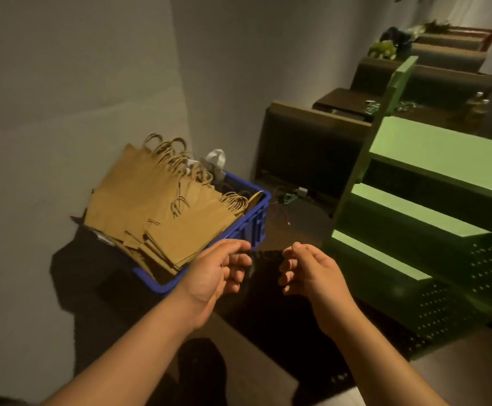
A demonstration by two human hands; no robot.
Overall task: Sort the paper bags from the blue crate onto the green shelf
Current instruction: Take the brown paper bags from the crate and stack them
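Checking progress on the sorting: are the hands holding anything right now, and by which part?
Nothing is held. The left hand and right hand hover with loosely curled fingers near the blue crate; the paper bags lie in it untouched.

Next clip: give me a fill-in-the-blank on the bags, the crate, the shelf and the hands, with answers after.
1. The paper bags lie in a crate coloured ____.
2. The green shelf stands to the ____ of the crate.
3. The shelf boards hold ____ bags.
4. The left hand and right hand both hold ____.

Answers: blue; right; no; nothing
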